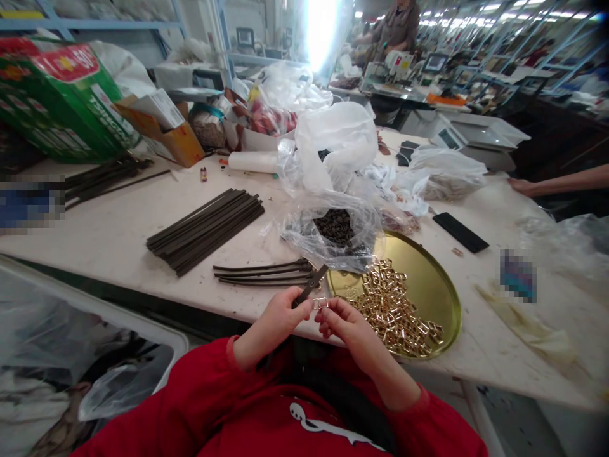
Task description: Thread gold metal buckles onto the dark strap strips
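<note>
Near the table's front edge, my left hand (pixel 288 311) is closed around a dark strap (pixel 311 287), whose end sticks up past the fingers. My right hand (pixel 343 318) pinches a small gold buckle (pixel 320 303) beside that strap; whether the two touch I cannot tell. Just right of my right hand, a round gold tray (pixel 440 279) bears a heap of gold buckles (pixel 397 311). Several thin dark straps (pixel 261 274) lie behind my left hand. Farther left is a stack of flat dark strips (pixel 204 231).
An open plastic bag (pixel 304 231) of small dark pieces (pixel 335 227) stands behind the tray. A black flat object (pixel 460 232) and a loose buckle (pixel 457 252) lie to the right. Another person's hand (pixel 522 186) rests at the right edge. A white bin (pixel 178 346) is at lower left.
</note>
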{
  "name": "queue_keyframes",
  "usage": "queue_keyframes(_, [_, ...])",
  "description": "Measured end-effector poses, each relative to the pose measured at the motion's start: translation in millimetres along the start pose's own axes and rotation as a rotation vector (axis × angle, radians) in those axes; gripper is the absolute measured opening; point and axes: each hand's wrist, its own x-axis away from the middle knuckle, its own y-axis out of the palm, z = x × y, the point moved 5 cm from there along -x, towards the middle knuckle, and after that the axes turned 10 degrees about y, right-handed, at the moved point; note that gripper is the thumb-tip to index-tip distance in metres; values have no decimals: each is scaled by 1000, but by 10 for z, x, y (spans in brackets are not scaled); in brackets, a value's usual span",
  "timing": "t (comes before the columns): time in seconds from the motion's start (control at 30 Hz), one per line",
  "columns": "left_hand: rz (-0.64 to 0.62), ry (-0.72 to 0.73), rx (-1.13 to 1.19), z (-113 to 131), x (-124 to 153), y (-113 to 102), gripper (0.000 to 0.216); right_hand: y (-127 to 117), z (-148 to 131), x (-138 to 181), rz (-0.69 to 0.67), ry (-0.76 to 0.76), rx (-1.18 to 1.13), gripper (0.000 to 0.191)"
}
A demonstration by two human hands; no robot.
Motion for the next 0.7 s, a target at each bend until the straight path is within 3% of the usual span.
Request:
queue_keyframes(0.3, [-102, 10, 81, -47, -25, 84, 17, -4, 71, -88, -14, 51, -188, 24])
queue_keyframes(0.53, [-63, -14, 13, -67, -29, 28, 15, -12, 80, -96, 46, 34, -176, 22])
queue_keyframes(0.7, [-20, -24, 26, -101, -19, 4, 14, -16, 8, -56, 159, -43, -40, 25])
